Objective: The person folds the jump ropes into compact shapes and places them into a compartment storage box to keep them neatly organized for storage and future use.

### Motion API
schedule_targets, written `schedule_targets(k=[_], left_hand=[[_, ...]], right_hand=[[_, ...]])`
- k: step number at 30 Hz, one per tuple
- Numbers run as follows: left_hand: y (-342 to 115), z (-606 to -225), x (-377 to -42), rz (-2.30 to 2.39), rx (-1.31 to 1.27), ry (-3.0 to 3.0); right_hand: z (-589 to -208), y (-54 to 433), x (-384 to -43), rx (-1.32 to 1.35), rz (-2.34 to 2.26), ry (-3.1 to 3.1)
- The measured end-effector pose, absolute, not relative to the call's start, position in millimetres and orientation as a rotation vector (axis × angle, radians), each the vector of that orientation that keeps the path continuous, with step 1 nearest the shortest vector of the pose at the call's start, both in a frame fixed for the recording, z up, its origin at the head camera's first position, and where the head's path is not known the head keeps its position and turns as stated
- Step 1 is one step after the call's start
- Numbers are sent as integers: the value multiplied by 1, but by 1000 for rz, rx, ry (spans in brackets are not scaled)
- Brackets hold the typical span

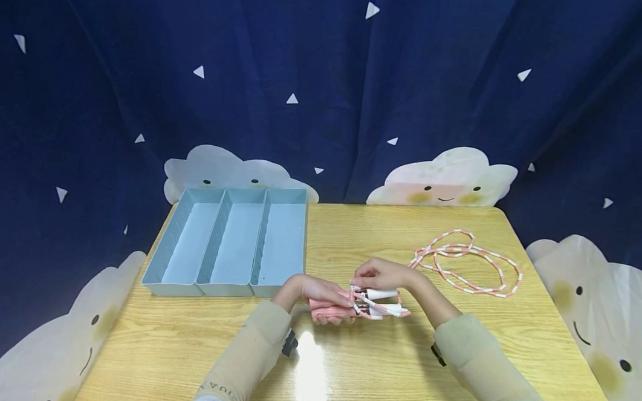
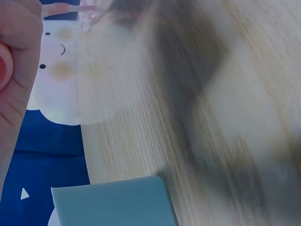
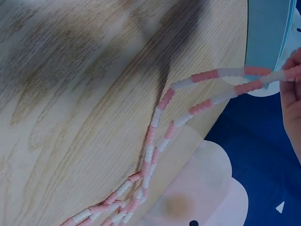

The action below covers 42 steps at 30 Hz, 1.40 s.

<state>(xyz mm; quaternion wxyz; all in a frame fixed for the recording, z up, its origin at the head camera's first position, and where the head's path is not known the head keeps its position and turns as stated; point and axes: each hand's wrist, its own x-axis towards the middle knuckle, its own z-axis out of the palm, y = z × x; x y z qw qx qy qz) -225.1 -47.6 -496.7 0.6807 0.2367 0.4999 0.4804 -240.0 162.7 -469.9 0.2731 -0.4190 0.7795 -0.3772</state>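
- Standing on the far left corner of the bench (image 1: 372, 373), a pale blue three-compartment tray (image 1: 235, 244) lies just beyond the left hand (image 1: 324, 294), its long compartments facing upward.
- A navy curtain (image 1: 327, 73) with white triangles and smiling clouds hangs past the far edge and both side edges.
- The pink-and-white beaded jump rope (image 1: 460, 251) lies partly in loose loops toward the far right corner; two strands run from there to the right hand (image 1: 378, 273), and the right forearm hides part of that stretch in the head view.
- Its two handles (image 1: 328, 310) are held together over the middle of the bench, with beaded rope lying across their white ends.
- The left hand's fingers are curled round the pink grips.
- The right hand pinches the rope beside the handles; its fingertips are partly hidden.
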Motion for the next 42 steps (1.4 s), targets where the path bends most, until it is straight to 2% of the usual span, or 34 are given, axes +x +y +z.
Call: schedule_targets(k=[15,24,32,42], left_hand=[[-47,-497,-225,1068,567,1161],[-48,-499,-226,1084,602,1137],[-46,-500,-226,1105,550,1162],[-45,-501,-224,1133,514,1185]], right_hand=[[-475,166,-241,-1069,-1069,2059],[-475,159,-238,-1254,-1042,2237],[-472,154,-232,-1187,-1007,2387],[-443,149,-219,-1188,-1025,2352]])
